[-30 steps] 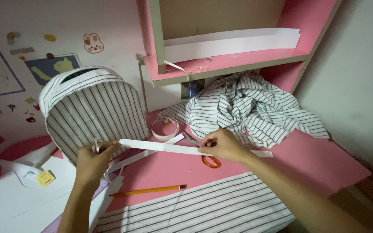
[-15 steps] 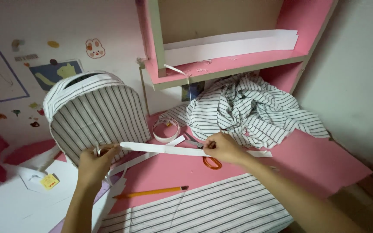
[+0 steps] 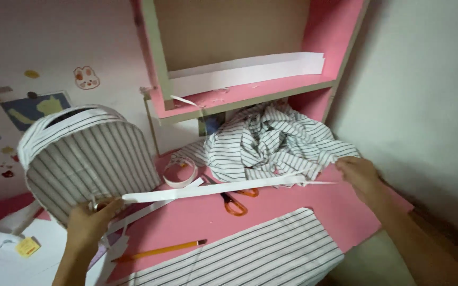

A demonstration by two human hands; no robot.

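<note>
Left hand (image 3: 88, 222) pinches white strip (image 3: 213, 189) end against striped bag (image 3: 88, 161); right hand (image 3: 357, 172) grips far end, strip taut over pink desk (image 3: 292, 212). Risks: thin strip tears, slips from pinch, snags scissors (image 3: 234, 201) below.

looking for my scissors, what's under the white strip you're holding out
Orange-handled scissors lie on the pink desk beneath the white strip. The strip crosses over their blades, hiding part of them; the handles show.
</note>
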